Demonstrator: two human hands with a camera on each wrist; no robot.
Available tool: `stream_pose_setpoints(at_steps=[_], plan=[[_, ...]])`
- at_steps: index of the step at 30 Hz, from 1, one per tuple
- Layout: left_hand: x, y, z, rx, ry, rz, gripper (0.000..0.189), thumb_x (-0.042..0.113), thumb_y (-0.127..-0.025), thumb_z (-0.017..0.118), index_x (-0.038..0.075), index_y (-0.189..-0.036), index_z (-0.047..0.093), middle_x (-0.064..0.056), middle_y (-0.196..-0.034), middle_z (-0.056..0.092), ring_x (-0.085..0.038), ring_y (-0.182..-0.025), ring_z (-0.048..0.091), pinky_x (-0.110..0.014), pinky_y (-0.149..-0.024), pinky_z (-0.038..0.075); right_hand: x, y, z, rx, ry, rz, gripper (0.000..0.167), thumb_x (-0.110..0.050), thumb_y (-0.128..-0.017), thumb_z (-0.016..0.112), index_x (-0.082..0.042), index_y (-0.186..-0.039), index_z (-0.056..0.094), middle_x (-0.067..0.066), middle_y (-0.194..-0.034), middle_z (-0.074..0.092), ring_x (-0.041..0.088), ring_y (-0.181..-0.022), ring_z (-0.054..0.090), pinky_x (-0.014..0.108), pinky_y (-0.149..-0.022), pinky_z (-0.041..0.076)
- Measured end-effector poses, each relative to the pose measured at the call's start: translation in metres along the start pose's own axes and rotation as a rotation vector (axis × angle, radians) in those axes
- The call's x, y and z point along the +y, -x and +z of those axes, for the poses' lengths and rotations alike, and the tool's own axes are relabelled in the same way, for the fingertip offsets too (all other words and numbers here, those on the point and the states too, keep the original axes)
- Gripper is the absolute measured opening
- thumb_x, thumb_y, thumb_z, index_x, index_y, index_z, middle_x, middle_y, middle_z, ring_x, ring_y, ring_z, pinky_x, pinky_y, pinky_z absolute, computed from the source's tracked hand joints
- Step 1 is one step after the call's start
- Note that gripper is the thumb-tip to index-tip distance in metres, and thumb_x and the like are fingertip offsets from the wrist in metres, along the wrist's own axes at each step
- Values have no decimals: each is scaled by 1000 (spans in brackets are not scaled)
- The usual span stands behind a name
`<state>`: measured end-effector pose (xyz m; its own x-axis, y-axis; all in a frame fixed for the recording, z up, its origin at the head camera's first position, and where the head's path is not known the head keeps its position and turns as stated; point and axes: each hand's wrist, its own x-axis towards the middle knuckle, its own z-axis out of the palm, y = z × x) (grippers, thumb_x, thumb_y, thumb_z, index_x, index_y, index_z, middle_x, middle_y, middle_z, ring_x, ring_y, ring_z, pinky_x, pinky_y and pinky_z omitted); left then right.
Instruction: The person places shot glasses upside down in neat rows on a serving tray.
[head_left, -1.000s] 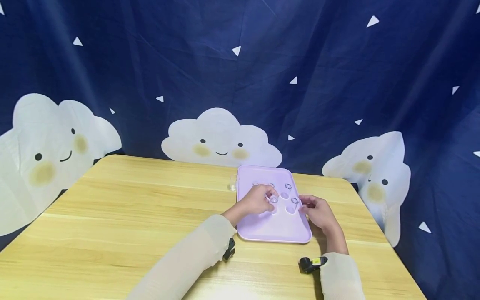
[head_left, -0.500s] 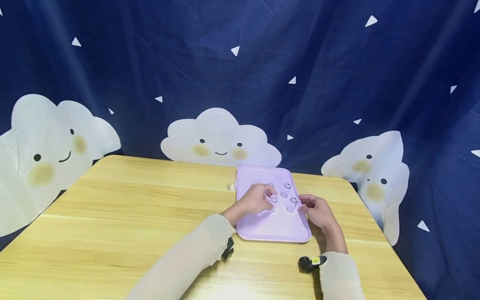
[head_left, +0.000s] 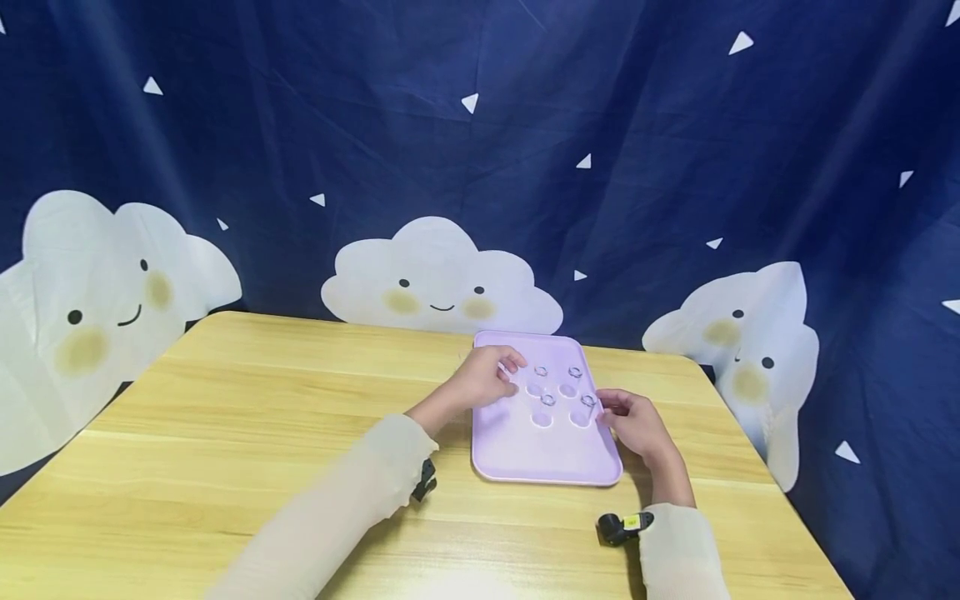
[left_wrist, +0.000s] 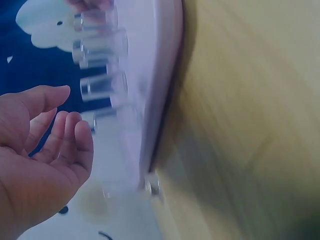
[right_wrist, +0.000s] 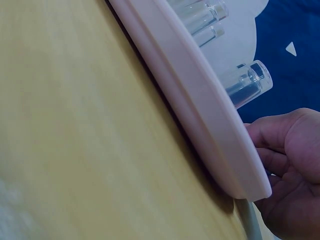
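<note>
Several small clear glasses stand upright on a lilac tray (head_left: 543, 462); two of them are a front glass (head_left: 543, 418) and a right-hand glass (head_left: 580, 417). My left hand (head_left: 486, 377) hovers over the tray's left edge, thumb and fingers apart, holding nothing. In the left wrist view its fingertips come close to a row of glasses (left_wrist: 104, 87), and another clear glass (left_wrist: 154, 186) is on the table beside the tray; the hand hides it in the head view. My right hand (head_left: 636, 423) holds the tray's right rim, beside the right-hand glass.
The tray lies on a light wooden table (head_left: 247, 433), toward its far right. A dark blue curtain (head_left: 390, 142) with white clouds hangs behind the table. Black wrist cameras sit on both sleeves, the right camera (head_left: 622, 527) close above the tabletop.
My left hand has let go of the front glass and moved left and slightly away, to the tray's left edge. That glass stays on the tray; the right hand has not moved.
</note>
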<state>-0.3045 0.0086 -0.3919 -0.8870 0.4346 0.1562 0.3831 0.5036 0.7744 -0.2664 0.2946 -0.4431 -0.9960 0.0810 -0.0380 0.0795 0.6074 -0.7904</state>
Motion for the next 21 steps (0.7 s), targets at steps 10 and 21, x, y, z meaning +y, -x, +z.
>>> stream_pose_setpoints(at_steps=[10, 21], plan=[[-33, 12, -36, 91, 10, -54, 36, -6, -85, 74, 3, -119, 69, -17, -114, 68, -22, -92, 65, -31, -80, 57, 1, -1, 1, 8, 22, -19, 39, -1, -95, 62, 0, -135, 63, 20, -125, 67, 30, -110, 61, 33, -86, 50], [-66, 19, -58, 144, 10, -138, 42, 1, -85, 78, 2, -125, 67, -16, -115, 67, -23, -90, 65, -30, -76, 56, 2, 0, 0, 3, 15, -11, 40, 0, -95, 62, 1, -135, 62, 20, -124, 67, 30, -110, 61, 35, -87, 51]])
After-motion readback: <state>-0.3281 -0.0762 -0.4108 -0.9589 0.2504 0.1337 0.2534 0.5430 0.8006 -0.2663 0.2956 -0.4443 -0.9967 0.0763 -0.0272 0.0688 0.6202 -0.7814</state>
